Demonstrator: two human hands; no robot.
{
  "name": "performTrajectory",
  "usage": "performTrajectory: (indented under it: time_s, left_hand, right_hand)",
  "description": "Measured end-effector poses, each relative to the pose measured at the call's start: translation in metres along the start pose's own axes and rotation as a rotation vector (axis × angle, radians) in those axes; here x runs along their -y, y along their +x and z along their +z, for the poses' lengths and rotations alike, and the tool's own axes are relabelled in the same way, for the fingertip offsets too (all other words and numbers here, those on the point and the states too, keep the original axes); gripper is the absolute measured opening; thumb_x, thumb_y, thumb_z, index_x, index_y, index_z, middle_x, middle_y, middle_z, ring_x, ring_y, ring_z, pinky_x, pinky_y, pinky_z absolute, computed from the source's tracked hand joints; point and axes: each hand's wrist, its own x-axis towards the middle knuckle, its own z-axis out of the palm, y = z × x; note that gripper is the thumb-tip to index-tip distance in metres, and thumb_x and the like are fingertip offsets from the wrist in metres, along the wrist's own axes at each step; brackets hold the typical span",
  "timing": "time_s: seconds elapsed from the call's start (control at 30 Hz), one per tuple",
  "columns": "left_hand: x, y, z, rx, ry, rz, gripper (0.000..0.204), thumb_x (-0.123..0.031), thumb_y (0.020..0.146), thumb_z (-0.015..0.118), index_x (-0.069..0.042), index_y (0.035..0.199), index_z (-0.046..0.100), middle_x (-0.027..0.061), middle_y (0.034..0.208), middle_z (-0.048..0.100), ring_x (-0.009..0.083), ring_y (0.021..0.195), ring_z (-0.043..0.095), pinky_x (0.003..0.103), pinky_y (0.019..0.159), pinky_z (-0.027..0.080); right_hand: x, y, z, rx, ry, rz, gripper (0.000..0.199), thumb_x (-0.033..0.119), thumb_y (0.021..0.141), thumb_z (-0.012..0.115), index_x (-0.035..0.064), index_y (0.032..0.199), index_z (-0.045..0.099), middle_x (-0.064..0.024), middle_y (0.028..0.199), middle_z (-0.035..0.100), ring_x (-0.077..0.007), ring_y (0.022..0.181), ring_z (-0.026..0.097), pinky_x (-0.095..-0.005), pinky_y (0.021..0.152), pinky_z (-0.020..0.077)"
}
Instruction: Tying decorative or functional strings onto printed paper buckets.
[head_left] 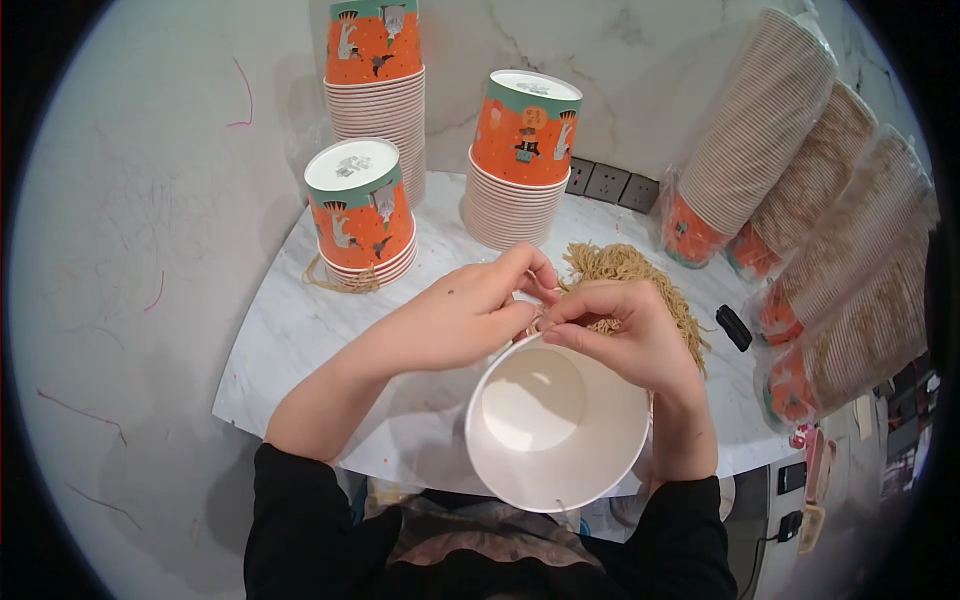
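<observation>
A white-lined paper cup [557,425] lies tilted toward me, its open mouth facing the camera, at the front of the marble counter [300,340]. My left hand [470,315] and my right hand [625,335] meet at the cup's far rim. Both pinch a thin tan string [541,322] there. The cup seems propped against my right wrist. A heap of tan strings [625,275] lies just behind my right hand.
Three stacks of upside-down orange paper cups [362,215] [375,85] [520,160] stand at the back. Plastic-wrapped sleeves of cups [830,220] lean at the right. A loose string [340,282] lies by the nearest stack. A small black object [733,327] and wall sockets [610,183] are further right.
</observation>
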Motion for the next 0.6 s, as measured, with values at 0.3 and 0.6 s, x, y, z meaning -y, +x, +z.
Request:
performTrajectory:
  time_s: [0.3,0.6]
  left_hand:
    - [0.000,-0.009,-0.019,0.107,0.274,0.086,0.021,-0.020,0.092,0.069,-0.003,0.104,0.065,0.0038,0.083,0.066,0.0141,0.079,0.063,0.030,0.073,0.051]
    - [0.010,-0.003,-0.014,-0.012,0.098,0.150,0.015,-0.017,0.097,0.065,-0.003,0.096,0.060,-0.0006,0.079,0.057,0.0084,0.070,0.054,0.026,0.065,0.045]
  right_hand:
    - [-0.004,0.003,-0.004,0.050,-0.125,-0.069,0.012,0.006,0.084,0.077,-0.0012,0.093,0.077,-0.0093,0.081,0.074,-0.0161,0.074,0.069,-0.0292,0.070,0.0546]
    - [-0.016,0.009,0.001,0.016,-0.177,-0.104,0.013,0.008,0.082,0.078,-0.0007,0.091,0.077,-0.0104,0.093,0.072,-0.0191,0.082,0.069,-0.0314,0.076,0.0548]
